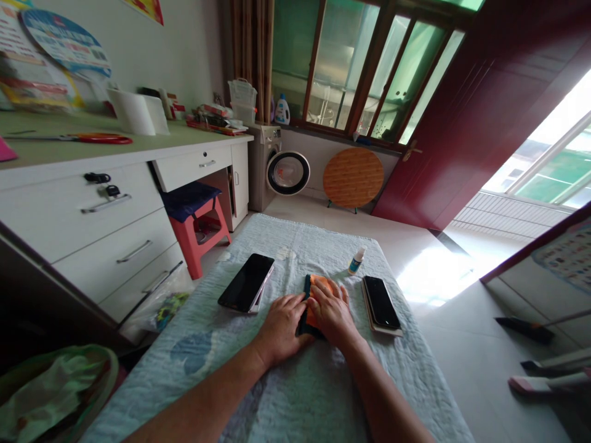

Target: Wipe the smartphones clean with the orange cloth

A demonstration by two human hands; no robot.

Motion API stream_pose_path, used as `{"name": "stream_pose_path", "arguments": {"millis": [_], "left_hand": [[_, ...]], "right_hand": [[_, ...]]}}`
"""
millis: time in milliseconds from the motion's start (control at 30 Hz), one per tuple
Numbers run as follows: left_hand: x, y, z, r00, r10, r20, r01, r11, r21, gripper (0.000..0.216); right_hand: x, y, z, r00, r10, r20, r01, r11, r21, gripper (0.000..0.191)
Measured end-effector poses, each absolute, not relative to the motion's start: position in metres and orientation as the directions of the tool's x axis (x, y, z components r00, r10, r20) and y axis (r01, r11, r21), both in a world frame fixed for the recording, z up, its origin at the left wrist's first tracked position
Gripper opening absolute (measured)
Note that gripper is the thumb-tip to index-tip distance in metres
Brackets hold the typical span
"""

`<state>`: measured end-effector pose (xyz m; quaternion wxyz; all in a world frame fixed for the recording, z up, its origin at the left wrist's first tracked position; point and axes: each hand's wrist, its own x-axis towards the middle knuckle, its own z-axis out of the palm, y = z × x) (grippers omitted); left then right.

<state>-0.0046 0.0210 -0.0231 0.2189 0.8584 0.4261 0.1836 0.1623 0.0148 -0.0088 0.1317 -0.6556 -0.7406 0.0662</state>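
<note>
A small folded orange cloth [316, 315] with dark edges lies on the pale blue quilted cover [286, 406]. My right hand [330, 307] rests on top of it, palm down with the fingers stretched out. Against the cloth's left edge lies my left hand [282, 326], its fingers extended and its thumb side near the lower edge. To the left of my hands, a large black-screened phone [249, 282] sits on a light flat item. Another phone [382, 301] lies on a pale flat box at the right. A small white-capped bottle [357, 261] stands beyond my right hand.
At the left are a white desk [115, 240] with drawers, a red stool [203, 237] and a bin [99, 381]. A washing machine [265, 163] with its door open, a round wooden tabletop [353, 177] and a dark red door [443, 129] stand beyond. Brooms [526, 329] lie right.
</note>
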Motion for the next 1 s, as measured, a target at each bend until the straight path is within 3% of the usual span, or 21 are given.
{"name": "stream_pose_path", "arguments": {"millis": [333, 633, 1000], "left_hand": [[-0.004, 0.02, -0.019, 0.572, 0.812, 0.112, 0.655, -0.535, 0.534, 0.073], [-0.005, 0.019, -0.015, 0.567, 0.82, 0.08, 0.675, -0.517, 0.526, 0.072], [-0.005, 0.02, -0.016, 0.579, 0.811, 0.09, 0.659, -0.53, 0.534, 0.073]], "right_hand": [[0.166, 0.026, -0.019, -0.025, 0.993, 0.114, 0.972, 0.051, -0.23, 0.044], [0.17, 0.024, -0.017, 0.071, 0.983, 0.17, 0.984, -0.041, -0.172, 0.039], [0.168, 0.035, -0.021, 0.026, 0.995, 0.101, 0.97, -0.001, -0.243, 0.045]]}}
